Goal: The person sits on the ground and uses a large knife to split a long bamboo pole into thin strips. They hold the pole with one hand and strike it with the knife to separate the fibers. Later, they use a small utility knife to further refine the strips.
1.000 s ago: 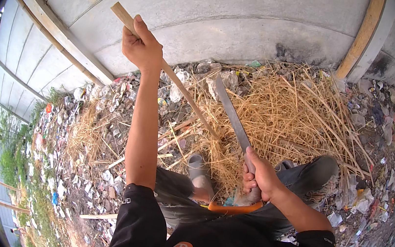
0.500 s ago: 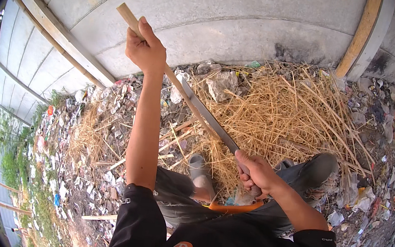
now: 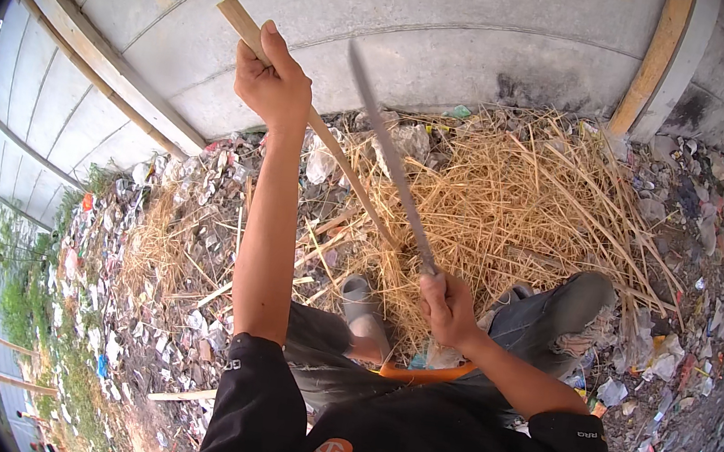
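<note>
My left hand point(image 3: 273, 84) is closed around the upper part of a bamboo strip point(image 3: 346, 170), its thumb pointing up along it. The strip's top end sticks out above the fist, and its lower end slants down to the shavings between my feet. In my right hand point(image 3: 449, 309) is a machete point(image 3: 393, 153), gripped by its handle. Its long dark blade points up and to the left, apart from the strip and to its right. A heap of straw-coloured bamboo shavings point(image 3: 508, 212) lies beyond my legs.
A grey concrete wall point(image 3: 454, 66) rises behind the heap, with a wooden post point(image 3: 653, 63) against it. Pale chunks of rock point(image 3: 408, 143) sit at its foot. Plastic litter point(image 3: 186, 331) covers the ground on both sides. An orange piece point(image 3: 425, 376) lies between my legs.
The machete has lifted away from the bamboo strip, its blade swinging upward. My right hand has shifted slightly left and up. My left hand keeps its hold, nearly still.
</note>
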`<state>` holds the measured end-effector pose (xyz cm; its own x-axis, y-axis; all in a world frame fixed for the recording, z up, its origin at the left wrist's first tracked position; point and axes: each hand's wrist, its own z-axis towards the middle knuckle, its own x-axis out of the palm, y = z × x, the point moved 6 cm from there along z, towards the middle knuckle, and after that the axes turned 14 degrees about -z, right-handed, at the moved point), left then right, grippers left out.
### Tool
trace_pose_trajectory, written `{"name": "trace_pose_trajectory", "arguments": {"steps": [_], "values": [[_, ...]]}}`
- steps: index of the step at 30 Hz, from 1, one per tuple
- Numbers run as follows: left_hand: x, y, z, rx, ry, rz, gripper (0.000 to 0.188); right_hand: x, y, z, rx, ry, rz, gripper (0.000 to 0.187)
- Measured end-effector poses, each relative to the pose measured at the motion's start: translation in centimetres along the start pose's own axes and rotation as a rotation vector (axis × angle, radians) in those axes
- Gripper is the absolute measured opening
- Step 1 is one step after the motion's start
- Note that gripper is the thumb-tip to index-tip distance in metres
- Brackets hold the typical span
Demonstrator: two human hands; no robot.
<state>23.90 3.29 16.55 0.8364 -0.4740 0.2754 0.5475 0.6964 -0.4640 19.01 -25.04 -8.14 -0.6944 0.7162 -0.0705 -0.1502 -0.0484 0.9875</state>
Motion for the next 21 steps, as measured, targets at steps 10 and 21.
{"name": "trace_pose_trajectory", "arguments": {"steps": [10,21], "values": [[-1.8,-0.9,0.2,-0.066,-0.021,-0.005,0.037,2.2,-16.3,-5.0,0.844,0.139,0.031,0.058],[-2.2,-0.2,-0.1,-0.067,-0.033,0.012,0.038,2.8,0.1,4.1,0.023,-0.093,0.21,0.037]]}}
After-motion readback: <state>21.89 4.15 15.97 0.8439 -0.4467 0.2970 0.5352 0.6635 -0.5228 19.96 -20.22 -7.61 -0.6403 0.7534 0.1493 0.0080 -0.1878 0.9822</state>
